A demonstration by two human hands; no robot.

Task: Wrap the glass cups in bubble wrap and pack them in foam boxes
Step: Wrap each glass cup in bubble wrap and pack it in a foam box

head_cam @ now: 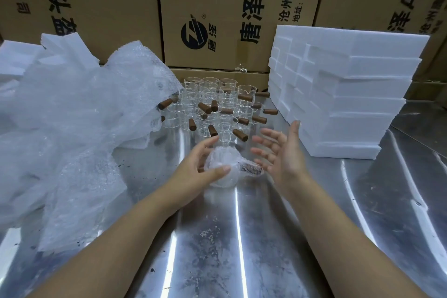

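Wrapped cup (223, 172): in the middle of the table (242, 237), straight ahead of me, covered in bubble wrap. Its brown handle (251, 168), also under wrap, points to my right. The base looks to be at the table surface; I cannot tell whether it rests there or is just lifted.

Left hand (193, 167): grips the wrapped cup. Thumb across the near side, fingers curved round the far side.

Right hand (283, 152): open, palm facing left, fingers spread and relaxed. It holds nothing and sits just beside the handle end; no contact that I can see.

Cups (217, 104): unwrapped, clear glass, standing upright in a tight cluster just behind my hands. Brown handles stick out in mixed directions.

Bubble wrap (72, 116): large loose pile on my left. It reaches the left edge of the cluster and overlaps a few cups there.

Foam boxes (338, 94): white, stacked on my right, a little uneven, near the right hand but apart from it.

Foam pieces (60, 46): more white foam at far left, behind the bubble wrap.

Cartons (205, 7): printed brown cardboard, walling the back of the table.
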